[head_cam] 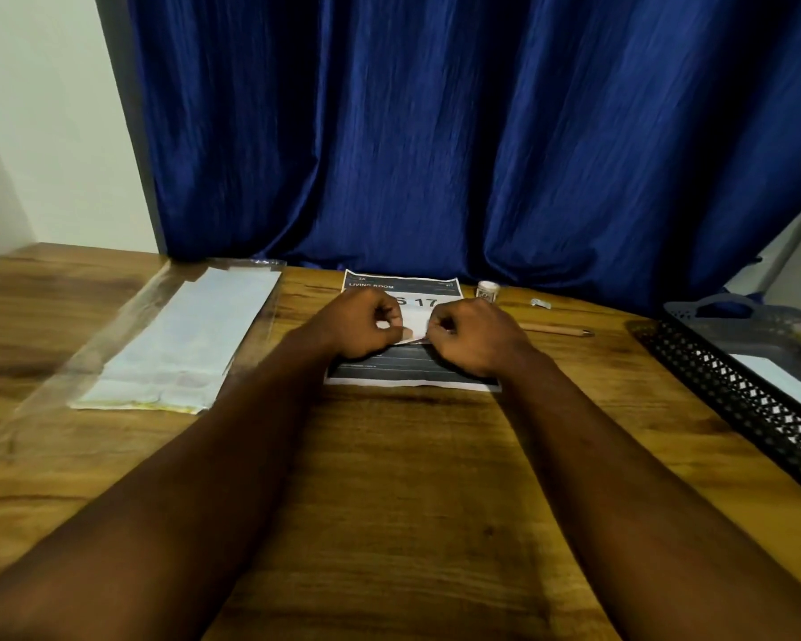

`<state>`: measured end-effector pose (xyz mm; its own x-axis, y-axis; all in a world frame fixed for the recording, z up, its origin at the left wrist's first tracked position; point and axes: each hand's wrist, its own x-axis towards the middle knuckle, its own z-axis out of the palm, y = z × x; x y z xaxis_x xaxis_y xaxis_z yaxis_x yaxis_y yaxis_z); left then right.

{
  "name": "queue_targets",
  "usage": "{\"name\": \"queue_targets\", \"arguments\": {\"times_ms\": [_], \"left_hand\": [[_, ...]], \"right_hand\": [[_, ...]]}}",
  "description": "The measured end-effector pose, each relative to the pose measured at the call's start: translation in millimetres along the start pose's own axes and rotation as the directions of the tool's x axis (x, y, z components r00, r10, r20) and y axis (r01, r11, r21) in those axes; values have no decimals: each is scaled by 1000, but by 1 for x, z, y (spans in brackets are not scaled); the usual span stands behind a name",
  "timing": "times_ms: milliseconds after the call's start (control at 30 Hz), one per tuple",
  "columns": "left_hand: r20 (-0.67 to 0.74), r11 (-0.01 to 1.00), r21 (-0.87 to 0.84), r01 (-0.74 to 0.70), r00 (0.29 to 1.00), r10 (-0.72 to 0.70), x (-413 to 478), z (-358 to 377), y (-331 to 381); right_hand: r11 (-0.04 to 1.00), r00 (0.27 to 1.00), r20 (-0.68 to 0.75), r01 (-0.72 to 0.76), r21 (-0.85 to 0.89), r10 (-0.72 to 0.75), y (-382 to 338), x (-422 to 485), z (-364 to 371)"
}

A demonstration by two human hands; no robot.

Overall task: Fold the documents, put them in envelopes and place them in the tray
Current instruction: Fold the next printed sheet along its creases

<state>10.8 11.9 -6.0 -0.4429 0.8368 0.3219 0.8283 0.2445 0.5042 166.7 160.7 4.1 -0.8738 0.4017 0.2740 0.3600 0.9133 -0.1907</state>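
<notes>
Document [412, 368] near far edge of tabletop [412, 478], pinched mid-sheet by curled fingers of left hand [357, 323] and right hand [472, 335].

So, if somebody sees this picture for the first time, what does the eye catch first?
The left hand and right hand meet in the middle over a printed document and pinch a small pale piece between them. Behind, a deep blue curtain fills the back. White envelopes in clear wrap lie at the left, a black tray at the right edge.
</notes>
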Motion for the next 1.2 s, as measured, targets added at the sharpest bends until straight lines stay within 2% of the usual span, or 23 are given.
{"name": "queue_targets", "arguments": {"times_ms": [100, 200, 300, 400, 567, 667, 767, 867, 1000, 1200], "left_hand": [[-34, 995, 84, -59, 997, 63, 3, 12, -6], [-41, 986, 165, -25, 999, 32, 8, 21, -13], [67, 961, 272, 57, 995, -78, 10, 25, -10], [177, 931, 351, 102, 969, -172, 9, 26, -4], [236, 900, 419, 125, 941, -241, 8, 27, 5], [215, 896, 423, 139, 945, -248, 5, 28, 7], [190, 895, 425, 131, 954, -230, 3, 27, 6], [109, 918, 375, 132, 977, -185, 0, 26, 4], [-74, 913, 398, 90, 995, -66, -5, 19, 9], [1, 881, 462, 106, 993, -120, -20, 13, 36]], "right_hand": [[997, 1000, 24, -17, 74, 15, -8, 0, 8], [998, 977, 215, -16, 63, 2, -18, 1, 21], [1000, 961, 276, 2, -10, 1, -21, 7, 30], [998, 960, 271, -62, -29, 67, -18, 13, 31], [971, 962, 140, -226, -83, 236, -7, 16, 34], [969, 965, 96, -238, -70, 244, -7, 14, 36], [968, 968, 0, -251, 20, 251, -8, 9, 35], [954, 948, -130, -275, 117, 289, -10, 5, 36], [976, 916, -348, -216, -18, 197, -18, -3, 31], [971, 931, -304, -231, -53, 205, -27, -16, 22]]}}
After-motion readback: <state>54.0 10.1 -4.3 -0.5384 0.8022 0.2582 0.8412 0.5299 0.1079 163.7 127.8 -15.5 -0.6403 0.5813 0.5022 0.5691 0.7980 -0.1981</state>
